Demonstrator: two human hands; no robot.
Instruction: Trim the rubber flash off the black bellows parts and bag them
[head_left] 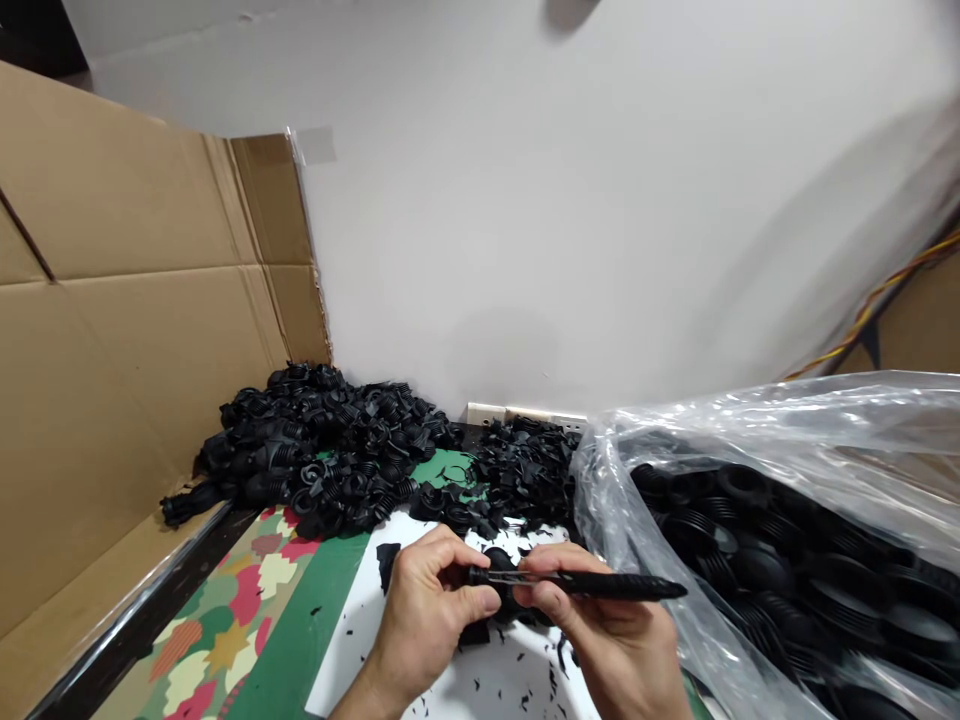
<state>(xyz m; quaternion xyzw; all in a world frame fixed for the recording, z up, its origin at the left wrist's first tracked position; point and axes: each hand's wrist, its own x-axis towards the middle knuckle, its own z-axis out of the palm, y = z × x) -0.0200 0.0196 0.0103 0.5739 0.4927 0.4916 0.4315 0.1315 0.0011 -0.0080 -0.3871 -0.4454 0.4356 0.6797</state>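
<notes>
Two hands meeting over a black part

At the lower centre of the frame, the left hand point(427, 602) is pinching a black part point(478, 575) between thumb and fingers, its grip narrow. Just right of it, the right hand point(615, 625) is gripping a tool point(615, 585), whose black handle is pointing right and whose thin metal prongs are reaching left to the part; whether their tips are touching it, I cannot tell. Beneath both hands a white sheet point(356, 645) is lying, with dark scraps point(553, 680) dotting it. At the lower left, a green mat point(307, 610) and a patterned cover point(217, 640) are showing. A pile point(322, 450) of black pieces is spreading left of centre, and a heap point(525, 470) is sitting just right of it. At the lower right, a clear bag point(611, 490) is holding ribbed pieces point(757, 565). Cardboard point(135, 350) is filling the left edge, a pale wall point(562, 220) is rising behind, and wires point(862, 315) are running along the right edge
</notes>
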